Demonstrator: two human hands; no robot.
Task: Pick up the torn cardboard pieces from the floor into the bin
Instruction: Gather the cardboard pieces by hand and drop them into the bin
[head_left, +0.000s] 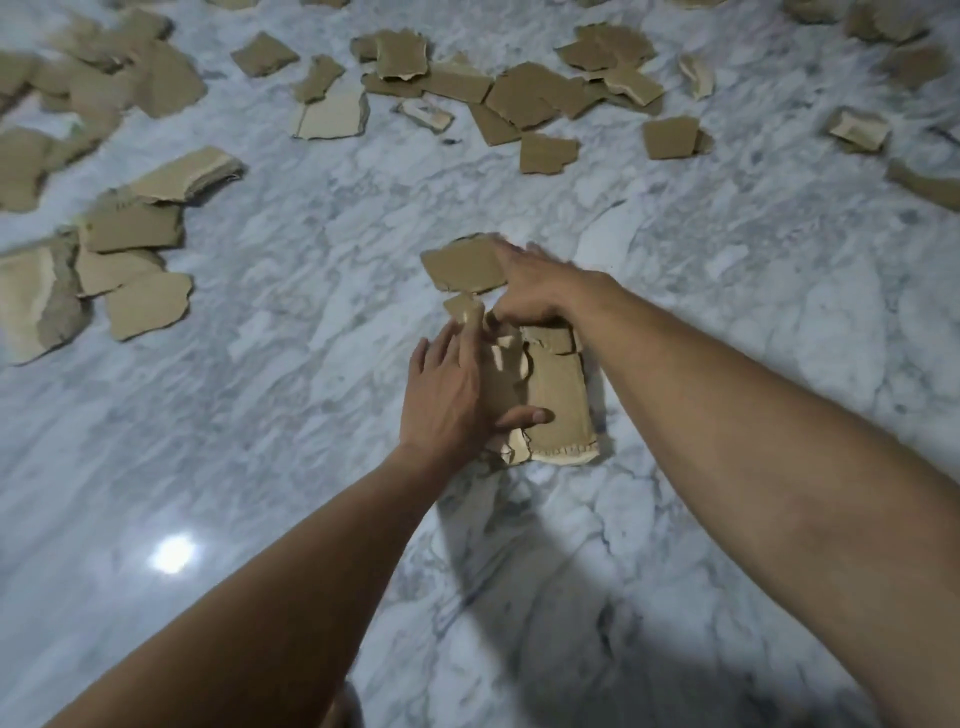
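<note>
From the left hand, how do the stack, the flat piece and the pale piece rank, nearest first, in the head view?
1. stack, gripped by the left hand.
2. flat piece, just ahead.
3. pale piece, far ahead, leftward.
</note>
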